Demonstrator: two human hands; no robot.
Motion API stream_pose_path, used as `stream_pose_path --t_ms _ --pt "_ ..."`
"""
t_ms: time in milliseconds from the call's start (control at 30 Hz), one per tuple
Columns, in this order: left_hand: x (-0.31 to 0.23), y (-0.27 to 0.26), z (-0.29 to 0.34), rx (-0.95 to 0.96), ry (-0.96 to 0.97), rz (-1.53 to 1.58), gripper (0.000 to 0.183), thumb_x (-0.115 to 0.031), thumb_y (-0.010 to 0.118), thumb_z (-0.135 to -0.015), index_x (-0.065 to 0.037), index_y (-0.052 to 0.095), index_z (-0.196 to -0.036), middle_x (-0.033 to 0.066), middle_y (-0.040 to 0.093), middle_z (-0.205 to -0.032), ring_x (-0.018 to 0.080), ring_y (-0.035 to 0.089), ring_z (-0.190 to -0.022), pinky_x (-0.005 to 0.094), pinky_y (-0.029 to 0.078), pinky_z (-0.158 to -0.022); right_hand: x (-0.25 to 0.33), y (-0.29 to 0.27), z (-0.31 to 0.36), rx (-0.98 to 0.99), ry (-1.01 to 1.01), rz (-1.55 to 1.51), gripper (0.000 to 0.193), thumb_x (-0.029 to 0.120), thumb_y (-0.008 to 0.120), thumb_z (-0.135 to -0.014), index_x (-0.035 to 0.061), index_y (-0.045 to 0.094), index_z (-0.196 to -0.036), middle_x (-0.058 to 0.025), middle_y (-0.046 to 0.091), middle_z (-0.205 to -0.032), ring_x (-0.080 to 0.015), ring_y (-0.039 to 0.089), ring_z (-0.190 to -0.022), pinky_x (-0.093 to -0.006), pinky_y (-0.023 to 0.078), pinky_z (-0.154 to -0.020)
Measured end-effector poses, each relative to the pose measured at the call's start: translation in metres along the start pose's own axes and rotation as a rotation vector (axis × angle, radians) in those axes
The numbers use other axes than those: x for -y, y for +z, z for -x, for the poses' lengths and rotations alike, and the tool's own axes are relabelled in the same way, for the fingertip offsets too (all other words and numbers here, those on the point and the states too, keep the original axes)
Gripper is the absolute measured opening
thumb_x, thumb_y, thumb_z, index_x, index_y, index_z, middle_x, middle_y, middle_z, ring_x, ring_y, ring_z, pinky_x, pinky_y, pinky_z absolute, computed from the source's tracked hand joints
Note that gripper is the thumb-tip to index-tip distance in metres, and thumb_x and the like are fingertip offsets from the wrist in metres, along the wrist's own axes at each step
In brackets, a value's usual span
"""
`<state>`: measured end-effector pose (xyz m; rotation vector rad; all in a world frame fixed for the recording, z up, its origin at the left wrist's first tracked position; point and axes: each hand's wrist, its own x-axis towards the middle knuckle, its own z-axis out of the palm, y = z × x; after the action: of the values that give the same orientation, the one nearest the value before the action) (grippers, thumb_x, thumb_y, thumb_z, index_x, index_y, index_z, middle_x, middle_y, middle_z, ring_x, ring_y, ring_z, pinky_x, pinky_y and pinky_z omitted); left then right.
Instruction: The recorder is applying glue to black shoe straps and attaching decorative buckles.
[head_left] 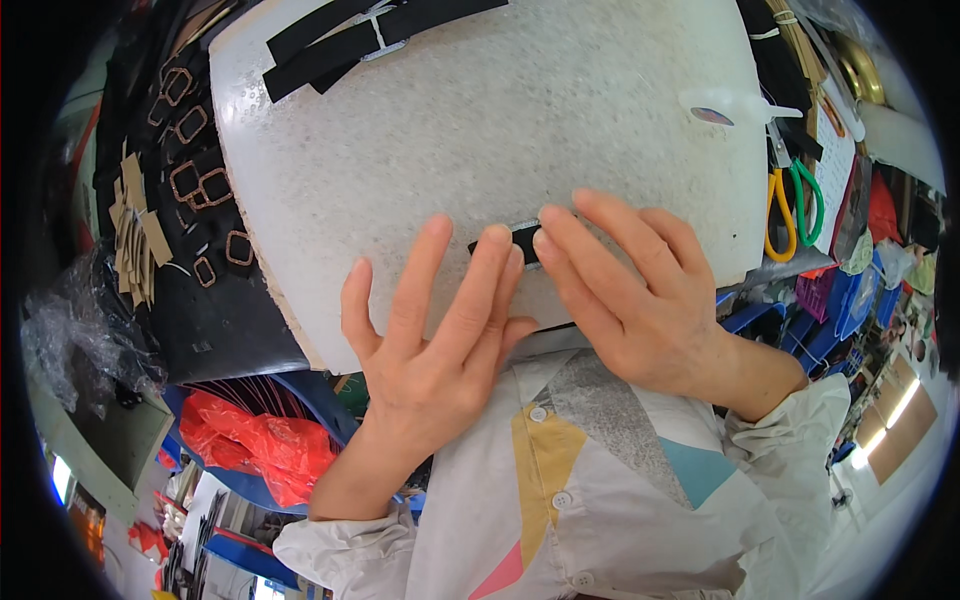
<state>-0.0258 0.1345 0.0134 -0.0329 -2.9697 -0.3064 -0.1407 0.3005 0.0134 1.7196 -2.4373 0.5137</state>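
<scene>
A short black fabric strip point(524, 240) with a silvery, glittering edge lies near the front of a whitish board point(480, 140). My left hand point(425, 345) has two fingertips on the strip's left end; its other fingers are spread over the board. On the strip's right end, my right hand point(650, 300) keeps two fingertips together, with the remaining fingers stretched out above. The fingers cover both ends of the strip. Farther back, longer black bands point(370, 50) lie crossed, with a silvery piece across them.
Left of the board are several glittering square frames point(190, 124) on black material and a pile of cardboard pieces point(138, 225). Yellow-handled scissors point(779, 215) and green-handled scissors point(806, 200) lie at the right edge. A red plastic bag point(255, 445) sits in a blue container below left.
</scene>
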Motion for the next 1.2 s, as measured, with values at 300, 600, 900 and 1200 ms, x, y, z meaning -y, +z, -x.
stream_pose_path --t_ms 300,600,900,1200 --pt "0.003 0.005 0.003 -0.004 0.081 -0.157 0.054 -0.049 0.04 -0.101 -0.01 0.076 -0.106 -0.0068 0.06 -0.129 0.0208 0.052 -0.128 0.0563 0.006 -0.117 0.001 0.002 -0.002 0.0 -0.009 0.019 0.015 0.014 0.066 -0.074 0.004 0.072 -0.085 -0.011 0.065 -0.116 -0.0264 0.061 -0.111 -0.0437 0.046 -0.089" --pt "0.003 0.003 0.003 0.024 0.088 -0.146 0.052 -0.049 0.042 -0.101 -0.01 0.076 -0.107 -0.0069 0.061 -0.127 0.0198 0.054 -0.127 0.0564 0.004 -0.118 0.0 0.003 -0.004 0.001 -0.023 -0.008 0.015 0.013 0.065 -0.071 0.0032 0.07 -0.082 -0.0116 0.066 -0.113 -0.0271 0.062 -0.108 -0.0449 0.047 -0.087" --pt "0.015 -0.013 -0.017 0.057 -0.009 0.242 0.028 -0.022 0.071 -0.082 -0.008 0.073 -0.106 -0.0007 0.064 -0.12 0.024 0.058 -0.116 0.0547 0.023 -0.11 -0.014 -0.006 -0.008 0.068 0.03 -0.2 0.028 0.006 0.065 -0.069 0.0025 0.07 -0.097 -0.0118 0.066 -0.112 -0.026 0.062 -0.107 -0.0419 0.047 -0.084" --pt "0.034 -0.011 0.003 -0.347 -0.373 0.685 0.018 0.003 0.069 -0.083 0.001 0.068 -0.101 0.0095 0.067 -0.084 0.0208 0.063 -0.072 0.0284 0.048 -0.063 -0.026 -0.014 -0.007 -0.091 0.262 -0.531 0.048 -0.02 0.05 -0.075 -0.0015 0.065 -0.117 -0.0193 0.066 -0.11 -0.0321 0.066 -0.096 -0.0332 0.051 -0.081"
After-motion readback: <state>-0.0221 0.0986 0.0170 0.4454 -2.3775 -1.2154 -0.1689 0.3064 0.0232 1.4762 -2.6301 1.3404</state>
